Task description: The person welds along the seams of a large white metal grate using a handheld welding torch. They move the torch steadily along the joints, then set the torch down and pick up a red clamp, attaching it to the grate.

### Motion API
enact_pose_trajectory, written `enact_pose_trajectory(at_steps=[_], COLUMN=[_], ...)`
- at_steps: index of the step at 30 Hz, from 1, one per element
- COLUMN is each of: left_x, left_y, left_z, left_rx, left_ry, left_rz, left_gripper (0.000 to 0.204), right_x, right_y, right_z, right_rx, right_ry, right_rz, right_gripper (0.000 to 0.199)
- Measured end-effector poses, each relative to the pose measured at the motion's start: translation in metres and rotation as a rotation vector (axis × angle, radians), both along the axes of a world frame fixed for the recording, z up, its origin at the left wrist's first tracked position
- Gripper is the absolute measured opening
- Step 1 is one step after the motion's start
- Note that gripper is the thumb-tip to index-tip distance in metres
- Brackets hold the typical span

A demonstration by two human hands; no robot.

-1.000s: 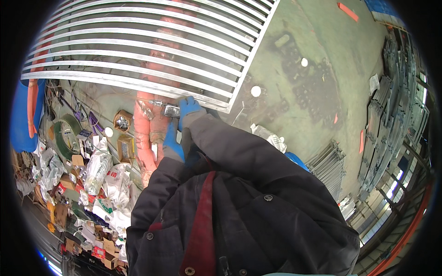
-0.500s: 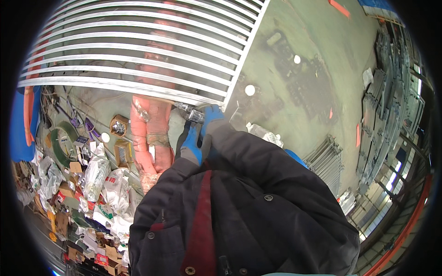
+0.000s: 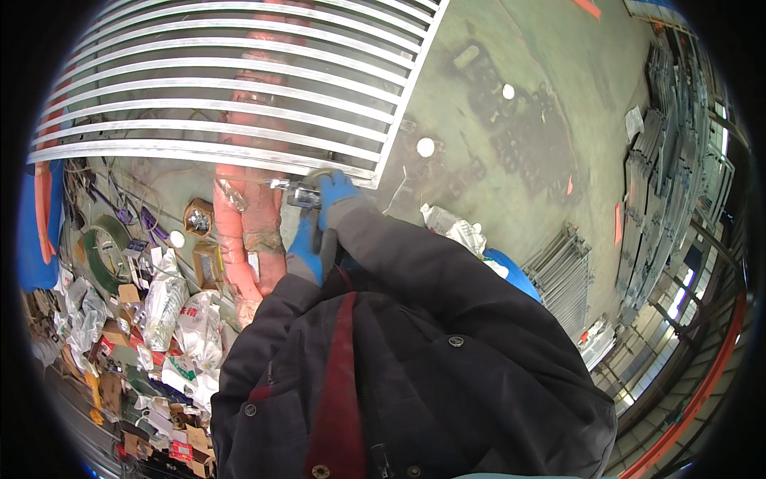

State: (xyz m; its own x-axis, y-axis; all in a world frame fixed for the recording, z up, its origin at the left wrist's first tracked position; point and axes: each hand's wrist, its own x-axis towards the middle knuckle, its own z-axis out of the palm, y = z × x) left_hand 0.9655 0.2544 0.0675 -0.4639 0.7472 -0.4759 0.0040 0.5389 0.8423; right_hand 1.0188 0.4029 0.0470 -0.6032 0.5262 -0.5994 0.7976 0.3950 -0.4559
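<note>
Both my hands, in blue and grey gloves, are together on a silver, drill-like power tool (image 3: 300, 194). My right hand (image 3: 337, 189) is closed round its rear end, close under the near edge of a metal slatted panel (image 3: 223, 150). Below it, my left hand (image 3: 306, 247) is wrapped about the lower part, which the gloves mostly hide. The tool's narrow front end points left along the panel's near bar. Whether its tip touches the bar I cannot tell.
Pink-wrapped long bundles (image 3: 231, 239) lie under the panel and left of my hands. Cartons, a green coil (image 3: 104, 247) and plastic bags (image 3: 199, 327) crowd the left. A white bag (image 3: 455, 227) lies to the right, before stacked metal frames (image 3: 558, 267) and long metal bars (image 3: 650, 176).
My hands and the tool have moved left along the panel's near edge, away from its right corner. The whole view has shifted slightly too. Both hands keep their grip.
</note>
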Motion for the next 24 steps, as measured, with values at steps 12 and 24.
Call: enact_pose_trajectory(at_steps=[12, 24], left_x=[0.042, 0.037], left_y=[0.013, 0.022], left_z=[-0.009, 0.005], left_rx=[-0.075, -0.053], left_ry=[0.007, 0.002], left_rz=[-0.323, -0.283], left_gripper=[0.070, 0.071], right_x=[0.073, 0.073], right_y=[0.008, 0.009], right_z=[0.009, 0.004], right_rx=[0.054, 0.051], right_ry=[-0.054, -0.024], right_rz=[-0.099, -0.151], right_gripper=[0.060, 0.061])
